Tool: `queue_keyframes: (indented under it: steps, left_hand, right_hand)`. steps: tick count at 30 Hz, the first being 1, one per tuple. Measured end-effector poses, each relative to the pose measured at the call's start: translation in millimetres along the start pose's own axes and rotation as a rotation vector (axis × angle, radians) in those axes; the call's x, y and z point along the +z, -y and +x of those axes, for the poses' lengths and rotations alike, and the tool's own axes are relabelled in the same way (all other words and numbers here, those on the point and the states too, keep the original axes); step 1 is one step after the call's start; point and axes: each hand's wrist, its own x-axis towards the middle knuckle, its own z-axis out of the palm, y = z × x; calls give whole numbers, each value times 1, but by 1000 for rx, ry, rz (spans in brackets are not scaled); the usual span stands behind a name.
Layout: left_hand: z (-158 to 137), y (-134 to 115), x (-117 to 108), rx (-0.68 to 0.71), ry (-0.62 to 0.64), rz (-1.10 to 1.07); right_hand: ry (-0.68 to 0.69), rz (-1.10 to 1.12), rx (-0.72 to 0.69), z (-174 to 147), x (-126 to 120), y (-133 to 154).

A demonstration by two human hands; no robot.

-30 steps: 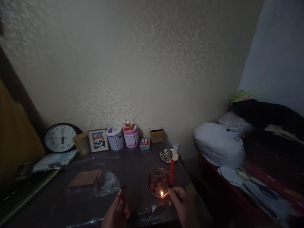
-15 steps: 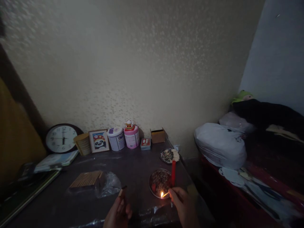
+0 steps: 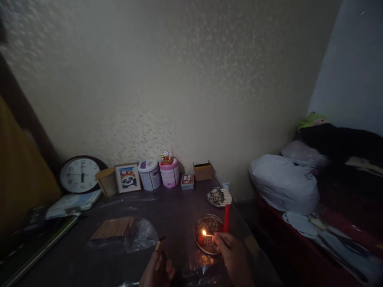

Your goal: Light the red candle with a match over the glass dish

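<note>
Nearest to us, at the bottom edge, the left hand (image 3: 157, 270) pinches a small matchbox (image 3: 159, 242) between fingers and thumb, tilted up above the table (image 3: 176, 207). Just right of it, the right hand (image 3: 231, 255) holds a burning match (image 3: 208, 234) pinched at its tail — the flame sits over the round metal dish (image 3: 206, 233), beside the red candle (image 3: 226, 218) standing upright at the dish's right rim. To the left we see a stack of wooden sticks (image 3: 113, 227) half out of a clear plastic bag (image 3: 140, 235). Further back lies a second dish of matches (image 3: 219, 197). Against the wall stand a clock (image 3: 79, 174), a panda picture (image 3: 128, 177), two tins (image 3: 160, 174) and a small carton (image 3: 203, 171) — off right, a white bag (image 3: 284, 184) rests on the bed.
</note>
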Motion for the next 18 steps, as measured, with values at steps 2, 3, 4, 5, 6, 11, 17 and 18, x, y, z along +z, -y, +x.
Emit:
queue_keyframes:
  steps: [2,3,4,5,6,11,17,18]
  left_hand:
    - [3,0,-3,-1,-1,-18]
    - [4,0,-5,-5,-6,-25]
    - [5,0,-6,-12,-15,-26]
    - [7,0,-8,-19,-23,-24]
    - [8,-1,-9,-22,-31,-19]
    - [12,-1,-13,-35,4,-4]
    - [11,1,-14,-41,-23,-60]
    - [11,1,-14,-65,-23,-73]
  right_hand:
    - [-1,23,1,2,3,-2]
    - [-2,25,-7,3,5,-3]
    - [-5,21,-16,4,7,-4]
    - [-11,14,-25,4,8,-5]
    - [-20,7,-34,5,10,-6]
    - [-30,-31,-54,7,17,-9]
    - [-25,-41,-45,9,23,-7]
    - [-26,-42,-44,9,23,-7]
